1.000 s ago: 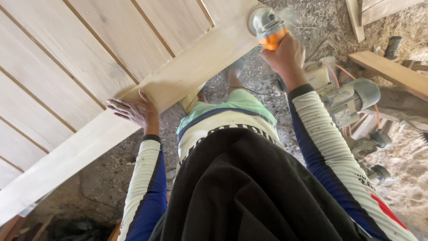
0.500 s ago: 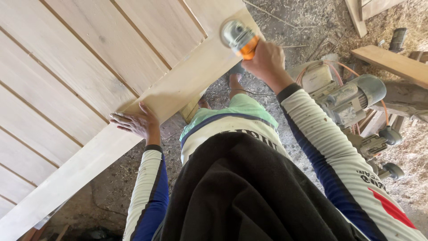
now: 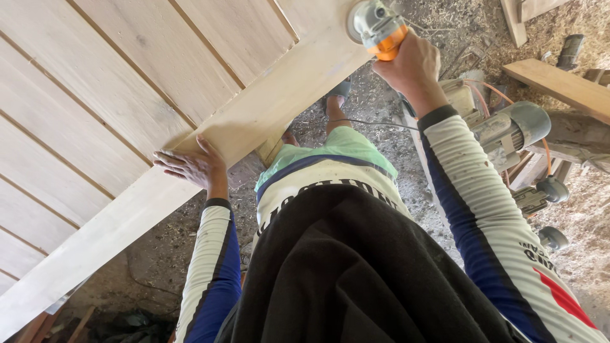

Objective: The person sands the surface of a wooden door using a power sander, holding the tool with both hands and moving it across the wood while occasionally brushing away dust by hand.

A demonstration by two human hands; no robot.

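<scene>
A large pale wooden panel door (image 3: 114, 95) lies flat, filling the left and top of the view. My left hand (image 3: 189, 165) rests flat, fingers spread, on the door's near frame rail. My right hand (image 3: 410, 63) grips the orange body of a small grinder (image 3: 376, 26) with a grey head. The grinder's head sits on the far right corner of the door frame. Both arms wear striped white and blue sleeves.
A grey electric motor with orange cables (image 3: 508, 130) stands on the dusty ground to the right. Loose wooden planks (image 3: 559, 82) lie at the upper right. Sawdust and shavings cover the floor. A black cord (image 3: 368, 122) runs across the ground below the door.
The grinder and my right hand slid left along the door's edge, then back right toward the corner. My left hand stayed pressed on the rail.
</scene>
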